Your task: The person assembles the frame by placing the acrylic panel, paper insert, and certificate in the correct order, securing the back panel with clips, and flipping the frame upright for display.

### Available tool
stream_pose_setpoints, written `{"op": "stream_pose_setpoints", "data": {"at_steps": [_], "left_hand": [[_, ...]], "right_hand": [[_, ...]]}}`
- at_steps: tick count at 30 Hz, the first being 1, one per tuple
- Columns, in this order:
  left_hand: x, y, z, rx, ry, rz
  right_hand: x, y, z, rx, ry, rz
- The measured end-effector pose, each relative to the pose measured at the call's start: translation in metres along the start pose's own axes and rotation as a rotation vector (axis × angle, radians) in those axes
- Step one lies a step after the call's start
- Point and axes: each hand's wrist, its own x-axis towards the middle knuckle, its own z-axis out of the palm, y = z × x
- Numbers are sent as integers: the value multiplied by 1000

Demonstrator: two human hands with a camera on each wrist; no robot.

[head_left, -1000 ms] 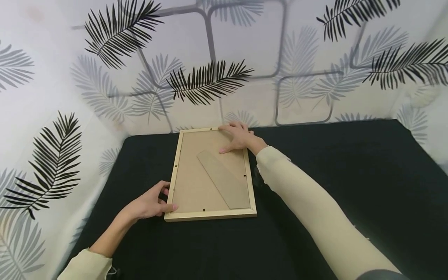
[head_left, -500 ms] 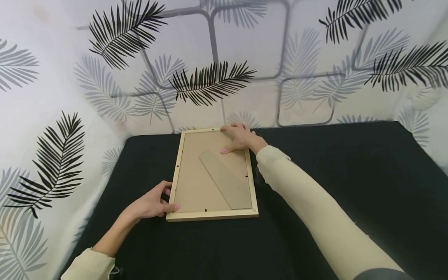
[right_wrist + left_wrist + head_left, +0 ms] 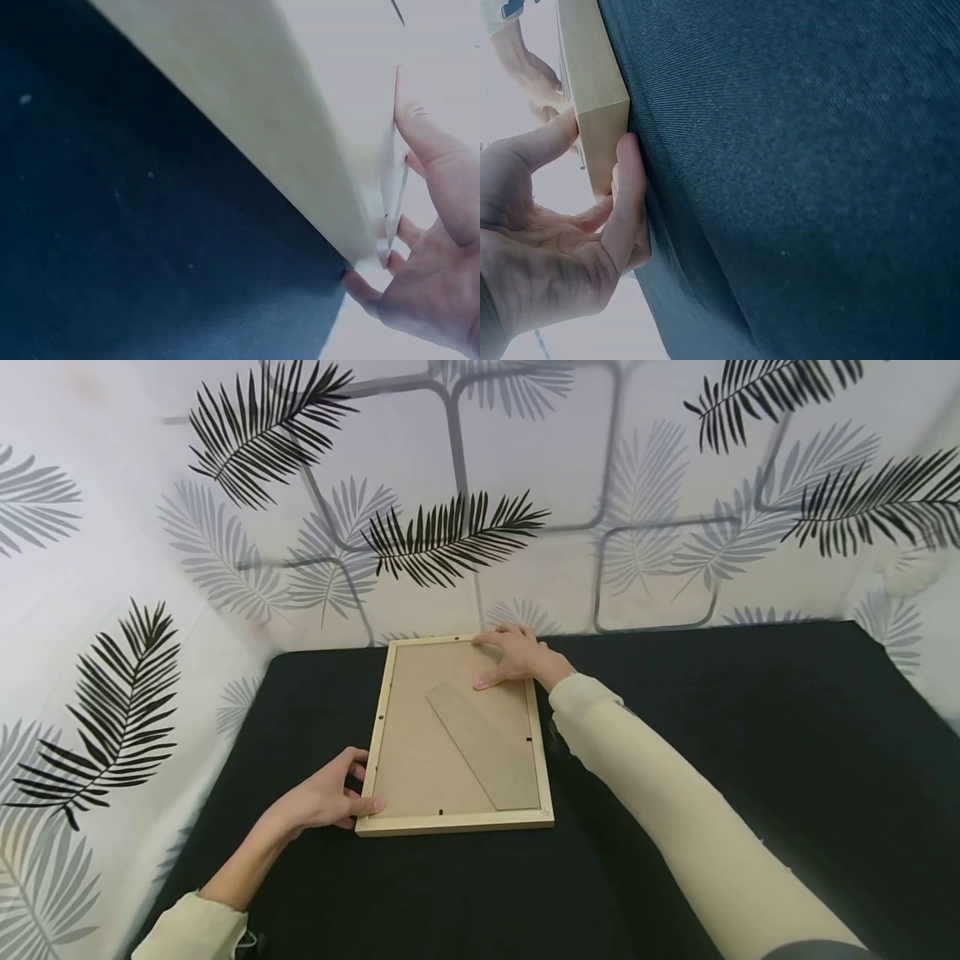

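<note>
Diagonally held at two corners, back up on black cloth

Gripping a pale wooden picture frame [image 3: 431, 743] with both hands, back up on a black cloth [image 3: 757, 718]. Lying left of the middle, with its far side near the cloth's back edge.

Pinching the near left corner with the left hand [image 3: 330, 789]: pressing on the rim from above with the thumb, curling the other fingers against the outer side, low down by the cloth in the left wrist view.

Holding the far right corner with the right hand [image 3: 517, 658], spreading the thumb well apart from the fingers: laying the thumb on the backing board [image 3: 450, 664], bending the fingers over the far edge. Cannot tell, through the glare of the right wrist view, exactly where each fingertip touches.

Bearing on that board a long tapered stand leg [image 3: 487, 752], folded flat and slanting toward the near right corner. Showing small dark tabs [image 3: 440, 812] along the inside of the rim.

Wearing cream sleeves [image 3: 660, 802] on both arms. Hung behind and at the left: white fabric [image 3: 525, 468] printed with black and grey leaves. Crossed, too, by grey rounded outlines [image 3: 454, 443]; cannot tell whether printed or showing through.
</note>
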Motion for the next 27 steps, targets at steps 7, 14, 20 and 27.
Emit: {"op": "stream_pose_setpoints", "data": {"at_steps": [7,14,20,27], "left_hand": [[0,1,1,-6,8,-17],[1,3,0,6,12,-17],[-1,2,1,-1,-1,-1],[-2,0,1,-7,7,2]], "right_hand": [[-1,-5,-3,-64,-24,15],[-3,-9,-7,-86,-34,31],[-5,-1,2,-93,-50,11],[-16,19,15,-38,50,-102]]}}
